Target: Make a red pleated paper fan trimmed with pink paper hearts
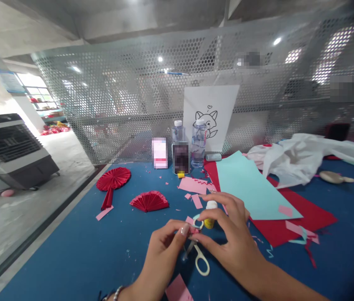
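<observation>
- Two hands were brought close together over the blue table [108, 259]; between their fingertips a small pink piece [194, 230] was held, above the scissors [202, 265] and in front of the glue bottle [209, 222].
- By the left hand [166, 246] the pink piece was pinched between thumb and forefinger; the right hand [236, 225] was arched, its thumb set at the piece's near edge and its forefinger raised apart from the thumb; whether the piece was also gripped by it could not be told.
- The step in hand was judged to be the shaping or folding of this piece by fingertip; the scissors were left lying with blades parted, and the bottle was left standing, white cap on.
- For the next move, a firm left pinch seemed to be called for, with light right-hand pressure along the edge; if glue was wanted, one hand would have to be freed for the cap.
- Beyond the hands, a round red fan [114, 180], a half-open red fan [149, 201] and a zigzag-cut pink strip [192, 184] were laid out.
</observation>
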Action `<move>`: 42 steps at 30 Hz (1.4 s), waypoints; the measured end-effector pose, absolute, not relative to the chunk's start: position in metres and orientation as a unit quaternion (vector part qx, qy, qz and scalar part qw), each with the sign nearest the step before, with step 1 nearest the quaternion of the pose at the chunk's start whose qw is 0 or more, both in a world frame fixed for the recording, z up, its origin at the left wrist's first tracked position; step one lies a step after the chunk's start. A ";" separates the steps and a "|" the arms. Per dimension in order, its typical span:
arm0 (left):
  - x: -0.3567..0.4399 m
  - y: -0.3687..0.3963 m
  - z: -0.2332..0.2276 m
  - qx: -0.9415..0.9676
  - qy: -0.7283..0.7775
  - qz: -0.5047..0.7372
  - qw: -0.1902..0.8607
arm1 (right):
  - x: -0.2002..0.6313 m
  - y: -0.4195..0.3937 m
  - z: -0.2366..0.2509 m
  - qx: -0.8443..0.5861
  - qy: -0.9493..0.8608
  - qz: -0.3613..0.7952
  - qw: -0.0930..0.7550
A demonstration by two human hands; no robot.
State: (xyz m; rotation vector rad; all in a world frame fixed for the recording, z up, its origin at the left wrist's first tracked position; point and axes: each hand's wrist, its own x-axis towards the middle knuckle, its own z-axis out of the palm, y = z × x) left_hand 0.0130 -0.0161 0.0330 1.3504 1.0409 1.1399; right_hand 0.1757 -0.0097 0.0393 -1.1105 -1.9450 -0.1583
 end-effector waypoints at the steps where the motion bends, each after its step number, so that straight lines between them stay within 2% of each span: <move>1: 0.013 -0.016 0.034 0.571 0.429 0.475 0.514 | 0.176 -0.010 0.040 -0.443 -0.781 -0.068 0.435; 13: 0.011 -0.020 0.036 0.594 0.421 0.470 0.498 | 0.179 -0.012 0.047 -0.425 -0.776 -0.074 0.460; 26: 0.012 -0.018 0.034 0.616 0.435 0.468 0.461 | 0.178 -0.011 0.047 -0.445 -0.764 -0.002 0.467; 29: -0.006 0.006 0.036 0.699 0.442 0.428 0.365 | 0.178 -0.012 0.050 -0.439 -0.762 -0.008 0.476; 32: -0.040 0.045 0.031 0.811 0.465 0.337 0.114 | 0.180 -0.013 0.054 -0.434 -0.760 -0.007 0.483; 34: -0.064 0.070 0.022 0.820 0.503 0.273 -0.007 | 0.181 -0.013 0.058 -0.426 -0.759 -0.004 0.493; 35: -0.073 0.080 0.016 0.824 0.512 0.241 -0.028 | 0.182 -0.013 0.060 -0.419 -0.759 -0.004 0.499; 37: -0.087 0.092 0.006 0.854 0.490 0.175 -0.006 | 0.183 -0.013 0.064 -0.407 -0.757 -0.009 0.512; 42: -0.086 0.091 0.005 0.880 0.450 0.151 0.017 | 0.190 -0.012 0.075 -0.401 -0.760 -0.011 0.511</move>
